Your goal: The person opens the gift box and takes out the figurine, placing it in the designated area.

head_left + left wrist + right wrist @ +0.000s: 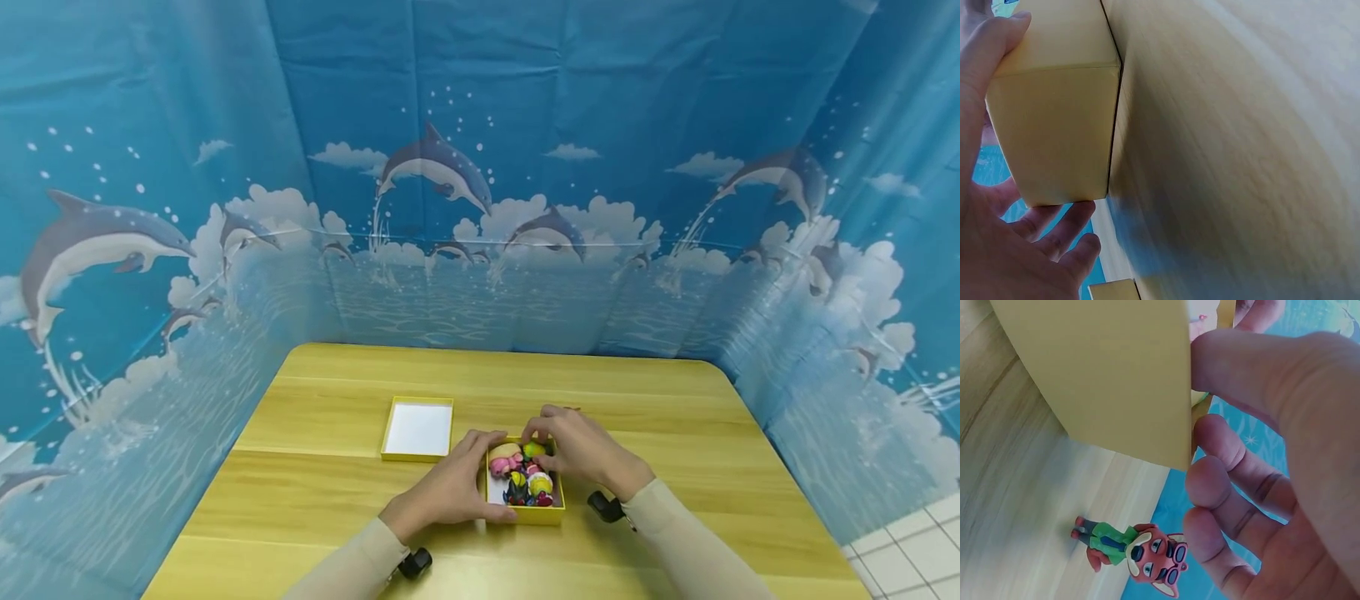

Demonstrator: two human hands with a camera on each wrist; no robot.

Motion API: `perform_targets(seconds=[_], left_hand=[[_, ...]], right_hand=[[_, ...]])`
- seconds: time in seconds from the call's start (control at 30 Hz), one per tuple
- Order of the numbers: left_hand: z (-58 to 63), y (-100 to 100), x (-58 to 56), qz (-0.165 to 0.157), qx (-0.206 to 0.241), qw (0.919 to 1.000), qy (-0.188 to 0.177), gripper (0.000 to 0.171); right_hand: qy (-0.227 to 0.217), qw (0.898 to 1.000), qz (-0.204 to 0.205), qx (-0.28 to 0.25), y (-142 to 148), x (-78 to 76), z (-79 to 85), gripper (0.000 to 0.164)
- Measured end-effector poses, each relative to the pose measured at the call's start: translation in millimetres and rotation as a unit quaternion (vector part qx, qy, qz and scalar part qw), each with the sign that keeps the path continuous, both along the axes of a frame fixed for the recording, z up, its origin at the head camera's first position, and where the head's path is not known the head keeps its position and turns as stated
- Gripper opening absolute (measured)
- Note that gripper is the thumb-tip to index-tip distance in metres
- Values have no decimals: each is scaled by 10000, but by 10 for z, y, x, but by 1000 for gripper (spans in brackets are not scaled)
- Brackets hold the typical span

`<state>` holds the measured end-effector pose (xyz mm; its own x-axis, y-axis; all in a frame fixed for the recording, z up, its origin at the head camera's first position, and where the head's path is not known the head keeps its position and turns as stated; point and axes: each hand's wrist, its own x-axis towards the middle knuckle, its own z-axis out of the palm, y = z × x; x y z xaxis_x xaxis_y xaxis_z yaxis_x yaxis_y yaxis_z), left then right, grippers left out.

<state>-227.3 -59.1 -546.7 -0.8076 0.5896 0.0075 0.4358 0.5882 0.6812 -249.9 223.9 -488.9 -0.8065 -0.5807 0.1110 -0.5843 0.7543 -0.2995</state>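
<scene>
Figurines (pixel 541 484) lie in the yellow box (pixel 536 517); fingers of the left hand (pixel 452 486) grip its left side, those of the right hand (pixel 583 447) dip into its far-right corner, hold unclear; best steady it, nudging gently.

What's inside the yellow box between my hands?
The box holds a pink figure, a black figure, a yellow figure and a green-and-yellow figure, partly covered by your right hand. White bottom shows at left; anything beneath the figures is hidden.
</scene>
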Motion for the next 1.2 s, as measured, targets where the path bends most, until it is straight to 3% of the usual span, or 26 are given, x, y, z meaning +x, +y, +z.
perform_targets(seconds=[0.57, 1.2], left_hand=[[-13, -19, 2, -22, 80, 10000, -11, 126], [-13, -3, -24, 8, 110, 9999, -12, 125]], right_hand=[[53, 9997, 244, -3, -25, -62, -54, 20], [-68, 9973, 620, -397, 52, -80, -36, 22]])
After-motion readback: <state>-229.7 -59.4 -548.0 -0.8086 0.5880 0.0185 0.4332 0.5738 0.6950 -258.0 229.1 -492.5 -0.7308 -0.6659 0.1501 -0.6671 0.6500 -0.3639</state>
